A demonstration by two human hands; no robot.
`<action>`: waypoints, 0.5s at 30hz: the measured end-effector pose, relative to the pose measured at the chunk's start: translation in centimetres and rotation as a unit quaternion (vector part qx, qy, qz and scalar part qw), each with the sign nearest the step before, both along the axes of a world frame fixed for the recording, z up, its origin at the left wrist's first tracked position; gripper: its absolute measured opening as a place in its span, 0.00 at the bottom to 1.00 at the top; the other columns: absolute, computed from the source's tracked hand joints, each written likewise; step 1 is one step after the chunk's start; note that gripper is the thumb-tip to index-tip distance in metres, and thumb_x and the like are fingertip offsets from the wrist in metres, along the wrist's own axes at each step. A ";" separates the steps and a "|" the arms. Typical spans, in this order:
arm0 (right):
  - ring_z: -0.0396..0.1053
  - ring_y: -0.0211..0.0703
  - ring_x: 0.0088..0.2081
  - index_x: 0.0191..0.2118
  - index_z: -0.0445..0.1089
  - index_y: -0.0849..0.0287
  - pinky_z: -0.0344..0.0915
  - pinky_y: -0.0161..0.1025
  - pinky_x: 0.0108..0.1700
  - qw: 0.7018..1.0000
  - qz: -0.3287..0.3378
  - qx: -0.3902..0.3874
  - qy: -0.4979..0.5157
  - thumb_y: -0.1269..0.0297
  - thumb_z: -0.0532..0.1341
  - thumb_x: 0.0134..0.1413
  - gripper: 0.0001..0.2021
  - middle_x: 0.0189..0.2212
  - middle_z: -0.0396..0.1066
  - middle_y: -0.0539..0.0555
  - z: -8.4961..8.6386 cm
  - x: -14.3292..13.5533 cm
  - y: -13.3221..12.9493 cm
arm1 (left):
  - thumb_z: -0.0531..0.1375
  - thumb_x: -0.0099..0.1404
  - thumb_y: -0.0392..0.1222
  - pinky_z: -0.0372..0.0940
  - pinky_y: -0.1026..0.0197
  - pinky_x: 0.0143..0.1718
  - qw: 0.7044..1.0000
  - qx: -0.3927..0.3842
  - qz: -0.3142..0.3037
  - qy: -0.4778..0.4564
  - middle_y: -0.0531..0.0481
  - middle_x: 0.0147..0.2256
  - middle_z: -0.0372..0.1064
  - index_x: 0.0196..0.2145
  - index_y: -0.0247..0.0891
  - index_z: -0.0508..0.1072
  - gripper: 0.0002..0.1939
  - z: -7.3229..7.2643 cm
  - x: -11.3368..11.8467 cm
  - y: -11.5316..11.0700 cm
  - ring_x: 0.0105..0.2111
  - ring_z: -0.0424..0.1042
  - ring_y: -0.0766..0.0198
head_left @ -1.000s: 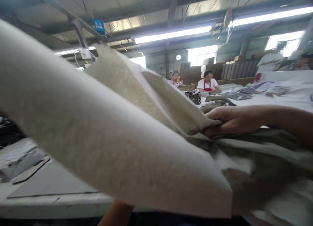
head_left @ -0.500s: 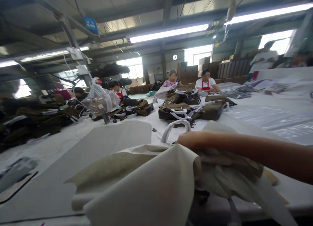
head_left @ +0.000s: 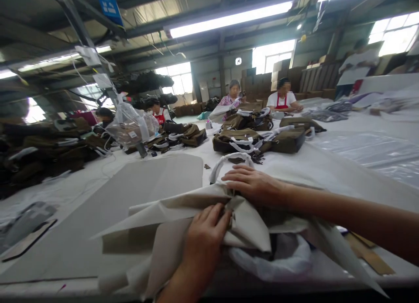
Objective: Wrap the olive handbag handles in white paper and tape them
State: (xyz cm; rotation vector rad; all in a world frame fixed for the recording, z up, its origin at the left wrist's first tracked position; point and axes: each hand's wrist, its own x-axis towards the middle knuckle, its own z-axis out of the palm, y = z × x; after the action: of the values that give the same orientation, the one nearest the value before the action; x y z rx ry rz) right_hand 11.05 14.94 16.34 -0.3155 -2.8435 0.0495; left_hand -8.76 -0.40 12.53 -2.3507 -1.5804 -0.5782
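Observation:
Close in front of me, a bag shows mainly by its white-wrapped handles (head_left: 290, 263), one at the near side and one at the far side. Sheets of off-white packing paper (head_left: 140, 215) spread over it and hide most of its body. My left hand (head_left: 204, 235) comes from below, its fingers curled on the crumpled middle of the paper. Flat across the paper's far side lies my right hand (head_left: 257, 185), fingers stretched out, just behind the far handle (head_left: 231, 159).
Several olive bags (head_left: 235, 139) with wrapped handles stand farther up the white table. A grey board (head_left: 157, 176) lies to the left, plastic film (head_left: 376, 150) to the right. A clear plastic bag (head_left: 131, 124) hangs on a post. Co-workers (head_left: 283, 98) sit across the table.
My left hand has come into view onto the paper. The raised near sheet has folded down, uncovering the near handle. My right hand's fingers now lie stretched over the paper.

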 end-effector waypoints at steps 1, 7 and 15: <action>0.62 0.52 0.65 0.61 0.66 0.63 0.54 0.55 0.68 0.997 0.071 -0.001 0.028 0.73 0.53 0.65 0.21 0.62 0.67 0.66 -0.3 0.5 0.0 | 0.61 0.66 0.32 0.74 0.45 0.49 1.000 -0.018 0.008 0.001 0.40 0.54 0.75 0.57 0.42 0.75 0.23 -0.7 0.1 0.0 0.51 0.76 0.45; 0.48 0.58 0.72 0.67 0.63 0.54 0.48 0.59 0.70 0.984 0.170 -0.053 -0.029 0.61 0.60 0.65 0.26 0.67 0.62 0.57 -3.3 0.3 -0.2 | 0.66 0.64 0.48 0.73 0.58 0.49 0.959 -0.235 -0.137 -0.082 0.47 0.51 0.78 0.54 0.45 0.77 0.20 5.0 -1.2 -2.7 0.49 0.78 0.53; 0.49 0.54 0.71 0.62 0.68 0.59 0.44 0.55 0.71 0.984 0.175 0.018 -0.026 0.73 0.55 0.65 0.21 0.65 0.64 0.54 -3.7 -0.2 -0.8 | 0.56 0.67 0.50 0.64 0.47 0.56 0.938 -0.225 0.219 -0.146 0.37 0.47 0.79 0.49 0.36 0.79 0.21 8.1 -12.4 6.4 0.49 0.76 0.44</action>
State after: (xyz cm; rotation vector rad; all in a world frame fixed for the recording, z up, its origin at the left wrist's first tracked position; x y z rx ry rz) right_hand 10.82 14.11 12.66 0.1976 -2.9128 0.0622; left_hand -21.13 6.04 20.61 -2.1417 -2.5131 -0.5177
